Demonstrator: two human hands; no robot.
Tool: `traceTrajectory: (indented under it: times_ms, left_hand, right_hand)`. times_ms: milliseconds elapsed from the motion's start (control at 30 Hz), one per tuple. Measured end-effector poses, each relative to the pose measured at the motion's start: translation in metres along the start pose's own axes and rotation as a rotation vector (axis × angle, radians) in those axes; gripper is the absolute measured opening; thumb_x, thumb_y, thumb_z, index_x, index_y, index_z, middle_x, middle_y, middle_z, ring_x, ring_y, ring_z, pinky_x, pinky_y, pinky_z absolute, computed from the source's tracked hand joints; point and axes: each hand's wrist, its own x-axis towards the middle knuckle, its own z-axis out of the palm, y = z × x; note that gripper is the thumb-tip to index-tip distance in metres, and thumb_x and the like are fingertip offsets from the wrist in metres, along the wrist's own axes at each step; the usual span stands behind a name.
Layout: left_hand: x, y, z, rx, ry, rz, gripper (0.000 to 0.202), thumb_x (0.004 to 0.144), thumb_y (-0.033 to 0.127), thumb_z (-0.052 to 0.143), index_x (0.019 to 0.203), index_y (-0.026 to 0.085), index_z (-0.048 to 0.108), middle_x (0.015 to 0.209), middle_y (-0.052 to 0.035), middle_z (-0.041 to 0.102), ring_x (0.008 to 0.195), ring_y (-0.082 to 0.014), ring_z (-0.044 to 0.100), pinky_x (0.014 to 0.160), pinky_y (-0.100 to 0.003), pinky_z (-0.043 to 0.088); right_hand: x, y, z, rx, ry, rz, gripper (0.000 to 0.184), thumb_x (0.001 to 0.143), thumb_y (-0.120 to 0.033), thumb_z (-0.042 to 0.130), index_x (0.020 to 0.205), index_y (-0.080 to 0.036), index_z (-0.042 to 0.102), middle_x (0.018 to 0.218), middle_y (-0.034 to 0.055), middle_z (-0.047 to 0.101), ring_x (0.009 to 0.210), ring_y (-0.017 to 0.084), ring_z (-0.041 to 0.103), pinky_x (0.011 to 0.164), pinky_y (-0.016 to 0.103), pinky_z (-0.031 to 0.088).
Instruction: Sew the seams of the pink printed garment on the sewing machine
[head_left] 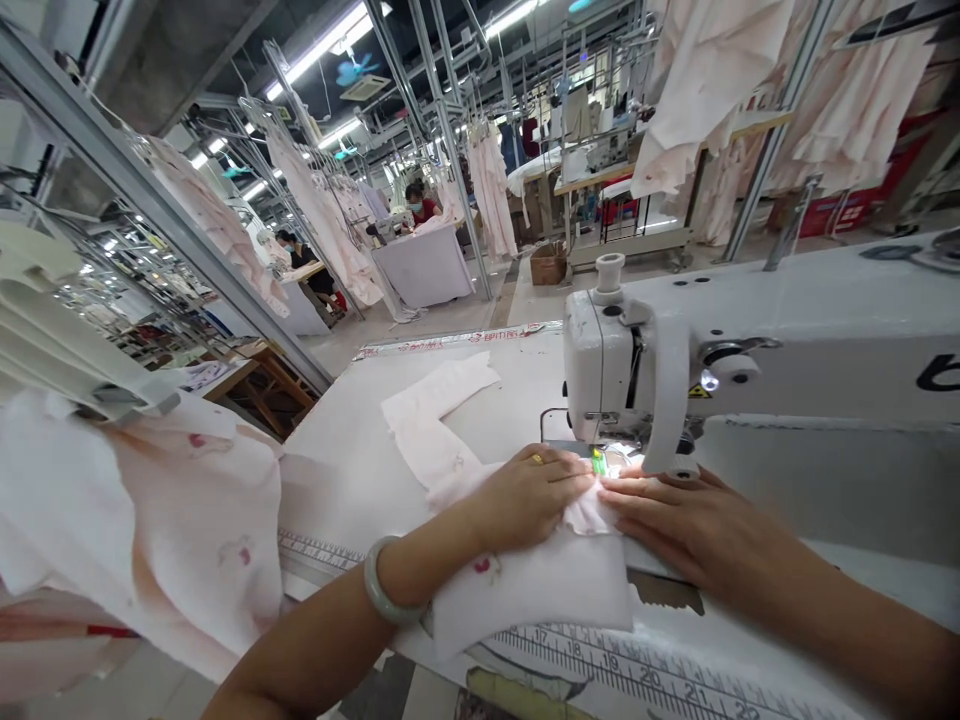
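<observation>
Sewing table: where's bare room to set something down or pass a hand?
Free: table between the pink fabric piece and sewing machine head; also left of the fabric, toward the printed ruler. Crowded: under that head, where left hand and right hand meet on the fabric.

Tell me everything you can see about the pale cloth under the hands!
The pale cloth is pinkish white, thin-looking fabric with a small red print. It lies flat on the white table: a wide near part reaches the printed ruler, and a narrow strip bends away to the far left. The left hand lies flat on it. The right hand touches its edge with the fingertips, beside the sewing machine, where a lamp shines.
</observation>
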Motion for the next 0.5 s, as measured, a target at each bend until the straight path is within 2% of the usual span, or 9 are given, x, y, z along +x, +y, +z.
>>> traceTrajectory:
  times_ms: [133, 333, 433, 500]
  left_hand:
    - [0.001, -0.010, 0.002, -0.031, -0.002, 0.040, 0.040, 0.114, 0.015, 0.047, 0.145, 0.012, 0.072, 0.142, -0.0177, 0.080, 0.143, -0.0255, 0.070, 0.126, -0.044, 0.054]
    - [0.003, -0.012, 0.000, -0.010, 0.002, 0.026, 0.036, 0.115, 0.015, 0.049, 0.142, 0.012, 0.072, 0.140, -0.0165, 0.080, 0.140, -0.0246, 0.071, 0.123, -0.041, 0.054]
    - [0.001, -0.006, -0.004, 0.065, 0.019, 0.032, 0.036, 0.115, 0.014, 0.048, 0.141, 0.012, 0.072, 0.142, -0.0151, 0.080, 0.141, -0.0253, 0.070, 0.127, -0.043, 0.051]
    - [-0.001, -0.003, -0.008, 0.088, 0.024, 0.082, 0.037, 0.115, 0.012, 0.048, 0.142, 0.013, 0.072, 0.143, -0.0139, 0.080, 0.144, -0.0244, 0.069, 0.129, -0.042, 0.050]
  right_hand:
    - [-0.003, 0.000, 0.000, 0.035, 0.005, 0.003, 0.037, 0.124, -0.033, 0.044, 0.138, -0.029, 0.078, 0.127, 0.0014, 0.086, 0.111, 0.023, 0.082, 0.097, 0.043, 0.056]
    - [0.000, -0.001, -0.003, 0.014, 0.055, -0.016, 0.040, 0.126, -0.037, 0.041, 0.124, -0.028, 0.079, 0.121, -0.0001, 0.087, 0.100, 0.023, 0.080, 0.098, 0.042, 0.053]
    - [0.003, -0.003, -0.008, -0.026, 0.063, -0.061, 0.043, 0.125, -0.027, 0.037, 0.117, -0.027, 0.079, 0.115, 0.0014, 0.086, 0.094, 0.021, 0.079, 0.103, 0.041, 0.050]
    - [0.004, -0.003, -0.010, -0.065, 0.051, -0.102, 0.043, 0.122, -0.018, 0.037, 0.117, -0.026, 0.079, 0.113, 0.0023, 0.086, 0.092, 0.021, 0.079, 0.108, 0.041, 0.048]
